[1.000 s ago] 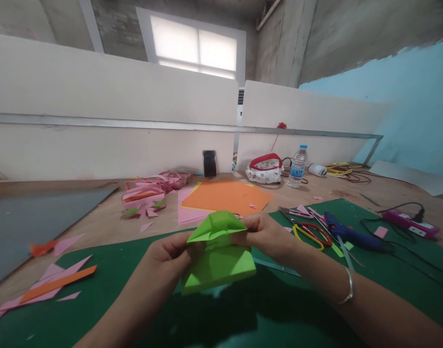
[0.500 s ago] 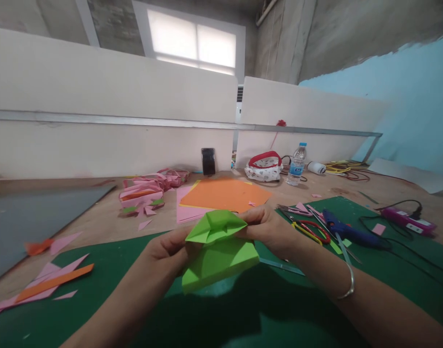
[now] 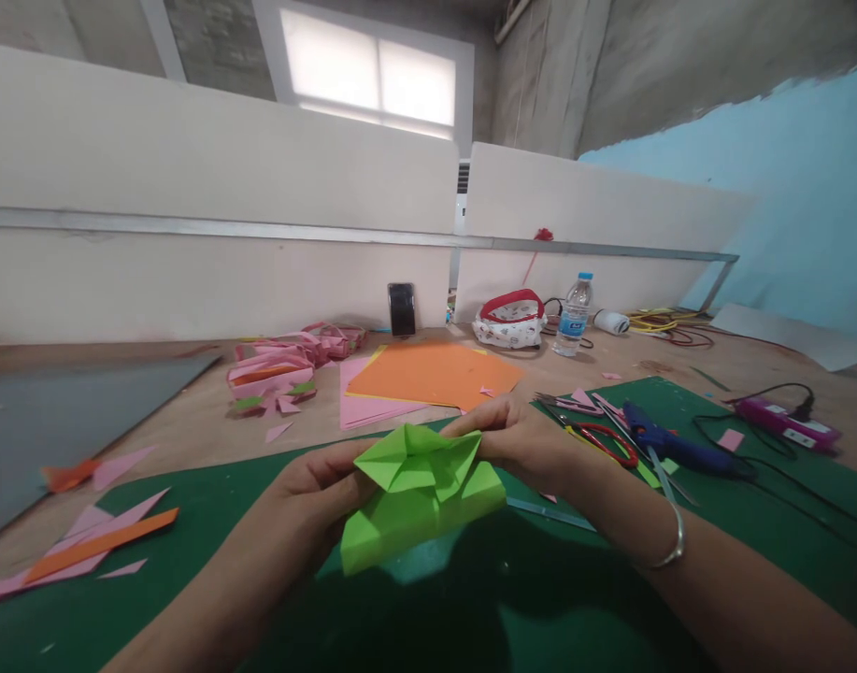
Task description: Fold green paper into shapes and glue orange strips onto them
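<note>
Over the green mat (image 3: 190, 561) at six o'clock: folded green paper (image 3: 421, 495), pinched at nine by left hand (image 3: 322, 491), at two by right hand (image 3: 522, 444). Already creased many times; upper pocket spread, not yet flattened.

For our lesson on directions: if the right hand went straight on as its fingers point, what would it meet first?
Beyond the bright green folded paper it pinches, the right hand would likely meet the left hand, holding the opposite side; depth is unclear.
</note>
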{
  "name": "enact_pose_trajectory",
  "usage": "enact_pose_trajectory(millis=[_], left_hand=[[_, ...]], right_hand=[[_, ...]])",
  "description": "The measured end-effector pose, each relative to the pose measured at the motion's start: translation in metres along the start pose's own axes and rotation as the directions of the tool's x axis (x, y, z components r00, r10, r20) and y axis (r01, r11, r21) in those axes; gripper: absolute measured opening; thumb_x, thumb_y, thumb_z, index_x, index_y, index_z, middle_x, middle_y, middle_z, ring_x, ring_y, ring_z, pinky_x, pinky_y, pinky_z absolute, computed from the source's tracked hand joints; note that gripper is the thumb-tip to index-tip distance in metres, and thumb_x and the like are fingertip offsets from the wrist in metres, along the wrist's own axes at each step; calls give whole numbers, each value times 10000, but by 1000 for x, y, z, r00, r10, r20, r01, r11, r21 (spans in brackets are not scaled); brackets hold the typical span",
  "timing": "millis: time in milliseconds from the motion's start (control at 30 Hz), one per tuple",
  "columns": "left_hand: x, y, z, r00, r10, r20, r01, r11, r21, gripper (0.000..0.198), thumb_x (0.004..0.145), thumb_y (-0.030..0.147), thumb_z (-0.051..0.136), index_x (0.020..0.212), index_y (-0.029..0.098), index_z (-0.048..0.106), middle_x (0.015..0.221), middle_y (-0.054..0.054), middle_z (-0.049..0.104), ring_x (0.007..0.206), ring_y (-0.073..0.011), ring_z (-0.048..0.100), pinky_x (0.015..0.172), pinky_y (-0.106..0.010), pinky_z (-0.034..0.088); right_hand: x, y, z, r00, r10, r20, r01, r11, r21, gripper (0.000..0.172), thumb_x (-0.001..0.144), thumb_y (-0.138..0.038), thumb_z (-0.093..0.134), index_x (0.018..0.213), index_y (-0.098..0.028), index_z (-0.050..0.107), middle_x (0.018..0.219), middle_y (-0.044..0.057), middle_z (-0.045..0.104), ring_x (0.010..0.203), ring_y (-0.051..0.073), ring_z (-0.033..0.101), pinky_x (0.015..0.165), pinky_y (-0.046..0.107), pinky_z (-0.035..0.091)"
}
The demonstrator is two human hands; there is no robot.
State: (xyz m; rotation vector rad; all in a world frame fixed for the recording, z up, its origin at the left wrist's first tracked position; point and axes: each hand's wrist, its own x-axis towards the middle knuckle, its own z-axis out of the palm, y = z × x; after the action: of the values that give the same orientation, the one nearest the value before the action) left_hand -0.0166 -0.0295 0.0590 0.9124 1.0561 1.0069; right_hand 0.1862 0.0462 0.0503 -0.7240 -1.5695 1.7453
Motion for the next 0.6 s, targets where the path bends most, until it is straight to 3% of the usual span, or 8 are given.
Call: enact_pose_trajectory(millis=[133,267,400,500,600], left_hand=[[1,-1,-4,1000,-12,16,13,996,-88,375,672,277,707,1047,291,711,947,-44,767,845,-255,710,819,-385,546],[2,1,-3,998,1,-65,-9,992,-126,254,583,163,683,803,260,765,779,-13,771,694,-168,693,610,-219,533],[2,1,-5,995,43,-94,-50,996,-69,133,579,179,669,658,243,755,669,-1,741,605,-147,657,535,-205,507],[0,-5,-8,976,171,-134,-171,985,12,105,550,194,665,583,271,729,707,17,741,635,-180,658,536,-254,526],[-3,-10,-9,922,353,-159,-347,935,68,78,547,250,714,497,293,674,775,40,740,776,-225,661,648,-319,551]], right_hand=[[1,-3,-1,1000,20,-2,-20,998,58,255,620,-136,639,834,-176,772,719,26,721,617,124,610,616,252,476],[0,-2,-1,999,6,34,-8,998,60,321,602,-109,553,827,-176,772,590,5,670,515,117,562,516,234,453],[-1,-1,0,999,-9,46,7,999,36,299,612,-109,525,763,-172,775,584,7,656,481,103,536,465,216,416],[-3,-5,2,999,-24,42,25,999,-29,336,609,-97,498,774,-178,779,614,2,662,512,90,518,483,201,396],[-6,-11,3,999,-34,38,38,992,-123,391,592,-85,452,776,-190,781,624,-3,668,537,89,505,500,197,390]])
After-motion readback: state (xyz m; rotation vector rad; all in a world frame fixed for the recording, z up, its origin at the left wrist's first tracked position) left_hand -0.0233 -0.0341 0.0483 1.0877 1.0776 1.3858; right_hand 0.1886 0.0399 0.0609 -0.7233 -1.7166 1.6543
